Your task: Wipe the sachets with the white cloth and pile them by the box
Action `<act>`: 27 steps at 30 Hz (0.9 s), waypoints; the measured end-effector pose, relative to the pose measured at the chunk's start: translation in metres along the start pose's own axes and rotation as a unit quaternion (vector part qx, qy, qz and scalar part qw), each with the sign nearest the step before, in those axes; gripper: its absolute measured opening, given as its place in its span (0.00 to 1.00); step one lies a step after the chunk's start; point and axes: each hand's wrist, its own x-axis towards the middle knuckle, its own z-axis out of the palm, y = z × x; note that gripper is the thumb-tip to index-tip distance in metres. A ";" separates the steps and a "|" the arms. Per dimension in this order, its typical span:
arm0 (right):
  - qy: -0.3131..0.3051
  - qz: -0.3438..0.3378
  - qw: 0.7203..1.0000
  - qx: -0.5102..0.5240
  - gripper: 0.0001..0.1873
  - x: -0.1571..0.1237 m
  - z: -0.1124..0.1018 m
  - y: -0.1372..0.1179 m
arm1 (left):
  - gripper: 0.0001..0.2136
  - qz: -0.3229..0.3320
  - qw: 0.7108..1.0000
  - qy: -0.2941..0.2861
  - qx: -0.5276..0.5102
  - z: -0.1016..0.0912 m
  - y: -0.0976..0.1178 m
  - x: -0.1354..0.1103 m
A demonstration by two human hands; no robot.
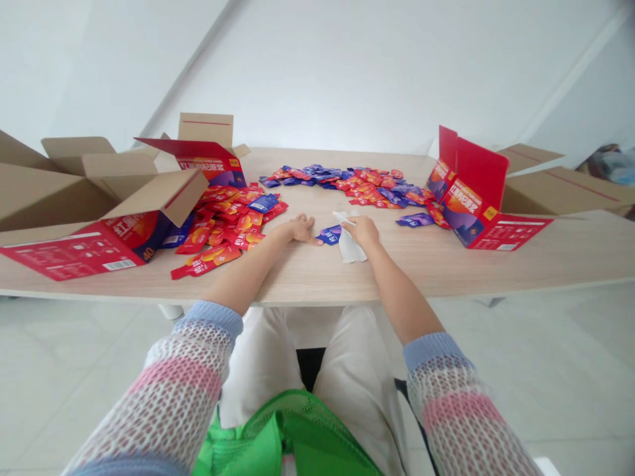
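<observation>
A purple sachet (329, 235) lies flat on the table between my hands. My left hand (300, 229) rests on the tabletop with its fingers spread, the fingertips at the sachet's left end. In my right hand (362, 231) is a white tissue (351, 248), pinched by the fingers and hanging over the sachet's right end. Left of my left hand lies a heap of red and purple sachets (228, 218). Farther back, more sachets (367, 185) spread in an arc towards the right.
Open cardboard boxes stand at the left: a large red one (74, 251) and another behind it (213, 168). A red box (471, 205) with raised flaps is at the right, beside a single purple sachet (415, 219). The wooden table (307, 281) ends close to my lap.
</observation>
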 end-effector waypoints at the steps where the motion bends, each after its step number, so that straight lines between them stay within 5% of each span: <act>1: 0.000 0.013 1.000 -0.007 0.20 0.002 -0.001 0.003 | 0.57 0.005 1.000 0.000 0.001 0.000 -0.002 0.000; 6: 0.010 0.073 0.997 -0.034 0.19 0.008 -0.003 0.010 | 0.57 0.025 1.000 0.005 -0.012 0.001 -0.007 -0.002; 18: 0.058 0.087 0.994 -0.044 0.17 0.009 0.001 0.014 | 0.50 0.106 0.992 -0.027 -0.055 -0.005 -0.019 -0.009; 23: 0.114 -0.081 0.983 0.122 0.21 0.010 -0.009 0.021 | 0.48 0.095 0.993 -0.040 -0.059 -0.007 -0.019 -0.007; 27: 0.046 -0.203 0.955 0.211 0.23 -0.003 -0.009 0.006 | 0.47 0.097 0.993 -0.044 -0.049 -0.006 -0.020 -0.005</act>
